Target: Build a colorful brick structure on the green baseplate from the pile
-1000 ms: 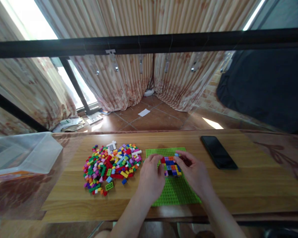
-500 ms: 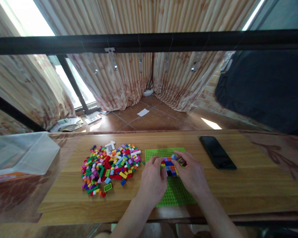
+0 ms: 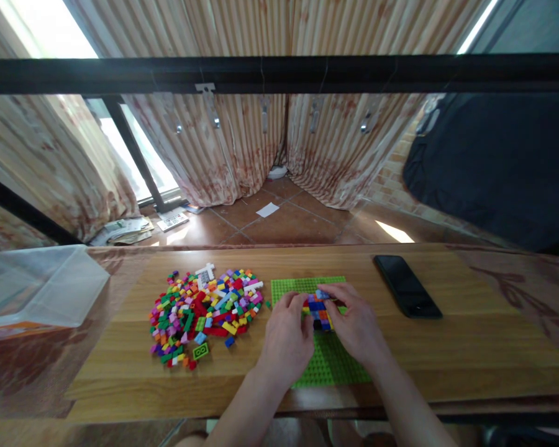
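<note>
A small build of multicoloured toy bricks (image 3: 317,306) stands on a green studded baseplate (image 3: 326,363). My left hand (image 3: 286,335) is curled round the build's left side, fingertips at its far left corner and thumb along the near side. From the right, my right hand (image 3: 356,320) pinches a light blue brick (image 3: 322,294) at the far edge of the build; whether it is pressed down there I cannot tell. My fingers hide both sides of the build.
A heap of loose coloured bricks (image 3: 209,310) lies left of the baseplate on the wooden table (image 3: 135,379). A black phone (image 3: 407,285) lies to the right. At the far left sits a translucent plastic bin (image 3: 51,279). A dark rail (image 3: 279,74) crosses beyond the table.
My right hand has shifted slightly left, carrying the light blue brick along the far edge of the build. My left hand stays nearly still.
</note>
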The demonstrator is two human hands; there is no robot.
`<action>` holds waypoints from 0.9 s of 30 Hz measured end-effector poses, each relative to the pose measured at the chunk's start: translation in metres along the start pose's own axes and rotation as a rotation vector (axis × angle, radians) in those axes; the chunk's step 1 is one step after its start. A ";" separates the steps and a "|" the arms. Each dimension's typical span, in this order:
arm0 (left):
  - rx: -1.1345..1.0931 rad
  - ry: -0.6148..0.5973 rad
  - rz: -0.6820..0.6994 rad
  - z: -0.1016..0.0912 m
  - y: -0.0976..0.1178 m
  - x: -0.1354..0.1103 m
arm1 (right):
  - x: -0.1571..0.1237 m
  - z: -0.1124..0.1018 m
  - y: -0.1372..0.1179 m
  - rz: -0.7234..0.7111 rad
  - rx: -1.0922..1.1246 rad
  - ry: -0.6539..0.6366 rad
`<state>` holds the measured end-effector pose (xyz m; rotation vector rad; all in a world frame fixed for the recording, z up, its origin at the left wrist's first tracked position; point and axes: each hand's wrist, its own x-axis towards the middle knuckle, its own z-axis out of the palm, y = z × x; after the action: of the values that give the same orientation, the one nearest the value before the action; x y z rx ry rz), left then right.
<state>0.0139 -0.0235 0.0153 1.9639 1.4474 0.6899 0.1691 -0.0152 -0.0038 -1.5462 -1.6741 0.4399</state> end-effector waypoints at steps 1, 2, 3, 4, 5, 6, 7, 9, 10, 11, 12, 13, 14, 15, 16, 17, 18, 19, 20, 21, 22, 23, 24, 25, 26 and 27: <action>0.001 -0.003 0.000 0.000 0.000 0.000 | 0.000 0.000 0.000 0.001 -0.001 -0.005; 0.002 -0.005 0.000 0.001 0.000 0.000 | 0.000 0.000 0.000 0.002 0.002 -0.010; 0.002 -0.005 0.000 0.001 0.000 0.001 | 0.000 -0.001 0.000 -0.001 0.010 -0.020; 0.003 -0.004 0.001 0.001 0.000 0.001 | 0.000 -0.001 0.001 0.000 0.026 -0.025; 0.004 -0.005 0.000 0.001 0.000 0.001 | 0.000 -0.002 0.001 0.005 0.044 -0.027; 0.005 -0.006 -0.004 0.001 0.000 0.001 | 0.000 -0.002 0.002 0.018 0.064 -0.025; 0.006 -0.007 -0.009 0.001 0.001 0.001 | 0.000 -0.003 0.004 0.038 0.084 -0.018; 0.006 -0.007 -0.019 0.000 0.001 0.001 | 0.001 -0.005 0.006 0.096 0.120 0.017; 0.006 -0.004 -0.021 0.000 0.002 0.001 | 0.001 -0.005 0.007 0.126 0.133 0.039; 0.005 0.000 -0.021 0.000 0.002 0.001 | 0.001 -0.005 0.008 0.151 0.143 0.054; 0.005 0.003 -0.019 0.000 0.002 0.001 | 0.001 -0.005 0.008 0.170 0.154 0.058; 0.005 0.004 -0.018 0.000 0.003 0.001 | 0.001 -0.005 0.008 0.182 0.165 0.049; 0.006 0.002 -0.019 0.001 0.003 0.001 | 0.001 -0.004 0.008 0.185 0.173 0.026; 0.008 -0.001 -0.019 0.002 0.003 0.001 | 0.001 -0.003 0.007 0.178 0.178 -0.004; 0.009 -0.003 -0.020 0.002 0.003 0.001 | 0.001 -0.002 0.007 0.167 0.175 -0.034; 0.011 -0.005 -0.020 0.003 0.002 0.001 | 0.001 -0.002 0.006 0.154 0.166 -0.056; 0.013 -0.006 -0.019 0.004 0.002 0.001 | 0.001 -0.001 0.005 0.145 0.154 -0.068; 0.016 -0.006 -0.016 0.005 0.002 0.001 | 0.001 -0.001 0.005 0.140 0.144 -0.072; 0.019 -0.008 -0.012 0.005 0.002 0.001 | 0.001 -0.001 0.005 0.142 0.140 -0.071; 0.022 -0.011 -0.008 0.005 0.002 0.001 | 0.001 -0.001 0.006 0.146 0.142 -0.070; 0.024 -0.015 -0.006 0.006 0.002 0.001 | 0.001 -0.001 0.006 0.151 0.148 -0.070; 0.025 -0.019 -0.005 0.005 0.002 0.001 | 0.001 -0.002 0.008 0.156 0.157 -0.071; 0.024 -0.021 -0.005 0.005 0.001 0.001 | 0.002 -0.003 0.009 0.161 0.164 -0.073; 0.022 -0.020 -0.003 0.005 0.001 0.001 | 0.002 -0.004 0.010 0.166 0.168 -0.076; 0.020 -0.018 0.000 0.004 0.001 0.001 | 0.002 -0.004 0.012 0.170 0.169 -0.080; 0.018 -0.014 0.002 0.004 0.001 0.001 | 0.002 -0.005 0.013 0.175 0.170 -0.086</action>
<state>0.0179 -0.0234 0.0137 1.9805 1.4483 0.6653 0.1815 -0.0122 -0.0096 -1.5714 -1.5279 0.7302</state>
